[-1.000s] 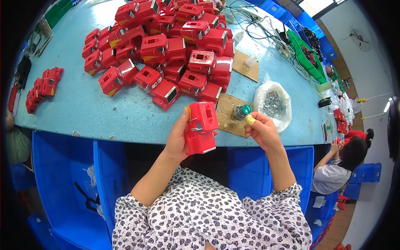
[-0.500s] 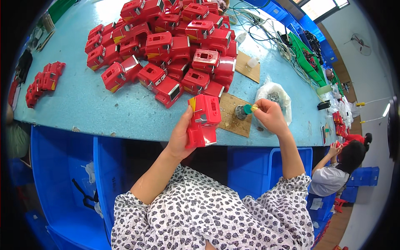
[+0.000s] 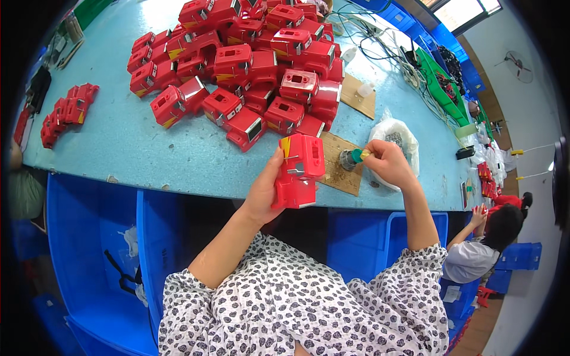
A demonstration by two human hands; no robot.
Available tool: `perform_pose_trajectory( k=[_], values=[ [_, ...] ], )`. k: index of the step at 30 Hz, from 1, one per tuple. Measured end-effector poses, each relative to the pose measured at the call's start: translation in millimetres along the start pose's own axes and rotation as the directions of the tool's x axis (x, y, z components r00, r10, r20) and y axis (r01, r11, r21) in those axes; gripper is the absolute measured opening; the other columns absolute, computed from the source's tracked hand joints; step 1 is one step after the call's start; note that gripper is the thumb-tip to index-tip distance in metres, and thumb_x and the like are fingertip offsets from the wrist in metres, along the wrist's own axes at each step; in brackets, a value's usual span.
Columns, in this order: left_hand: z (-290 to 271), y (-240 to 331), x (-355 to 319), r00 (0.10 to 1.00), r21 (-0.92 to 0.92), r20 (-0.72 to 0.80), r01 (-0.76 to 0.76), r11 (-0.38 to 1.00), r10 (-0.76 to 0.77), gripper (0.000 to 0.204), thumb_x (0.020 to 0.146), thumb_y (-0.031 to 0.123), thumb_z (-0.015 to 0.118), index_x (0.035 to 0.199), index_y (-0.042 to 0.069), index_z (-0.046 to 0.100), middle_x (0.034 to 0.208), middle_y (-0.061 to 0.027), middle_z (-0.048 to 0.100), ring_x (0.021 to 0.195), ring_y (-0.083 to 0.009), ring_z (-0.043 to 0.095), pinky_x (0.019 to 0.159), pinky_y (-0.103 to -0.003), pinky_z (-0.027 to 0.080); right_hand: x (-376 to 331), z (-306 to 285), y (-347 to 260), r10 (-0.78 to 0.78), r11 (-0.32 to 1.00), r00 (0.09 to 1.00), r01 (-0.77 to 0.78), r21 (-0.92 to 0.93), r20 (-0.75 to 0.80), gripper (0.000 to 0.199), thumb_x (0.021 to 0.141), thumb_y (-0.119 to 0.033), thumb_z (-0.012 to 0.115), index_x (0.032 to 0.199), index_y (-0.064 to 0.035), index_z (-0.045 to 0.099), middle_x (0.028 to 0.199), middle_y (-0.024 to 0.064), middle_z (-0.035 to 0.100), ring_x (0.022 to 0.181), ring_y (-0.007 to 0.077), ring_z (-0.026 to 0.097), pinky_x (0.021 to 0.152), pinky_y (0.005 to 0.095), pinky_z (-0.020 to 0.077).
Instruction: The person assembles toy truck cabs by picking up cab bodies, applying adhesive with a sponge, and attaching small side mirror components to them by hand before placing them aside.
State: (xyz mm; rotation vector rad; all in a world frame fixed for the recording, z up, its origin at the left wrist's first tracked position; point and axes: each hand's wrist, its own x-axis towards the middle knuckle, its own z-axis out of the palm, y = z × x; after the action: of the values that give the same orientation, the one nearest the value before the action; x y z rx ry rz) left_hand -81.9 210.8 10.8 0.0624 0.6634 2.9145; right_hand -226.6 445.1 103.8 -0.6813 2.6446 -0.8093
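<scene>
My left hand [image 3: 265, 188] is wrapped round a red plastic toy truck body [image 3: 301, 163] with a yellow mark and silvery trim, held up at the table's front edge. Over to the right, my right hand [image 3: 390, 164] pinches a small yellow thing, mostly hidden by the fingers, so its kind is unclear. Right beside those fingertips is a small jar [image 3: 347, 159] with a green top [image 3: 357, 155]. This jar stands on a stained piece of cardboard [image 3: 332, 174]. Whether the yellow thing touches the green top, I cannot tell.
A big pile of red truck bodies [image 3: 237, 62] covers the middle of the blue table [image 3: 119, 130]; several more [image 3: 70, 113] lie far left. A white plastic bag [image 3: 409, 142] of small parts is near my right hand. Blue bins [image 3: 89, 249] sit below. A co-worker [image 3: 475, 255] works at right.
The whole view has shifted slightly, so things appear a little farther right. Both hands keep their grips, and the held truck body is turned slightly.
</scene>
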Motion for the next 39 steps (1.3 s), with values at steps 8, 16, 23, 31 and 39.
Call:
perform_pose_trajectory(
  k=[8, 16, 23, 31, 39],
  values=[
    [13, 3, 0, 0.999, 0.059, -0.019, 0.051, 0.997, -0.050, 0.058, 0.104, 0.051, 0.027, 0.136, 0.006, 0.043, 0.118, -0.0118, 0.063, 0.100, -0.0230, 0.066, 0.083, -0.035, 0.056, -6, 6, -2, -0.017, 1.000, 1.000, 0.017, -0.005, -0.010, 0.011, 0.082, -0.007, 0.061, 0.081, 0.0031, 0.060, 0.065, -0.0014, 0.051, 0.061, 0.0046, 0.043, 0.052, 0.0247, 0.0345],
    [26, -7, -5, 0.995, 0.187, -0.073, 0.076, 0.979, -0.064, 0.043, 0.105, 0.035, 0.039, 0.136, 0.005, 0.042, 0.118, -0.0105, 0.061, 0.102, -0.0178, 0.064, 0.085, -0.034, 0.054, -51, 24, -43, -0.234, 0.874, 0.967, 0.256, 0.412, -0.103, 0.014, 0.083, 0.000, 0.056, 0.096, 0.0002, 0.059, 0.079, -0.0032, 0.053, 0.066, 0.0037, 0.047, 0.058, 0.0222, 0.0411],
    [57, -9, -3, 0.995, 0.217, -0.061, 0.093, 0.972, -0.081, 0.042, 0.105, 0.029, 0.042, 0.139, 0.005, 0.039, 0.123, -0.0085, 0.057, 0.109, -0.0145, 0.060, 0.091, -0.031, 0.051, -71, 61, -66, -0.603, 0.777, 0.793, 0.608, 0.164, -0.085, 0.022, 0.070, 0.002, 0.067, 0.090, -0.0033, 0.060, 0.067, 0.0078, 0.056, 0.052, 0.0207, 0.056, 0.049, 0.0298, 0.0433],
    [64, -8, -5, 0.991, 0.351, -0.071, 0.131, 0.927, -0.113, 0.043, 0.105, 0.028, 0.041, 0.139, 0.003, 0.039, 0.122, -0.0083, 0.056, 0.108, -0.0122, 0.057, 0.091, -0.028, 0.049, -74, 64, -59, -0.606, 0.778, 0.795, 0.595, 0.200, -0.010, 0.021, 0.072, 0.001, 0.067, 0.091, -0.0042, 0.060, 0.068, 0.0084, 0.059, 0.058, 0.0252, 0.061, 0.053, 0.0332, 0.0472],
    [54, -11, -6, 0.977, 0.292, -0.210, 0.099, 0.951, -0.037, 0.039, 0.105, 0.030, 0.040, 0.133, 0.004, 0.045, 0.117, -0.0086, 0.059, 0.103, -0.0133, 0.060, 0.088, -0.030, 0.050, -72, 89, -64, -0.595, 0.760, 0.765, 0.635, 0.136, -0.246, 0.023, 0.073, 0.004, 0.067, 0.096, 0.0010, 0.062, 0.071, 0.0087, 0.060, 0.054, 0.0200, 0.057, 0.051, 0.0311, 0.0455]
  ],
)
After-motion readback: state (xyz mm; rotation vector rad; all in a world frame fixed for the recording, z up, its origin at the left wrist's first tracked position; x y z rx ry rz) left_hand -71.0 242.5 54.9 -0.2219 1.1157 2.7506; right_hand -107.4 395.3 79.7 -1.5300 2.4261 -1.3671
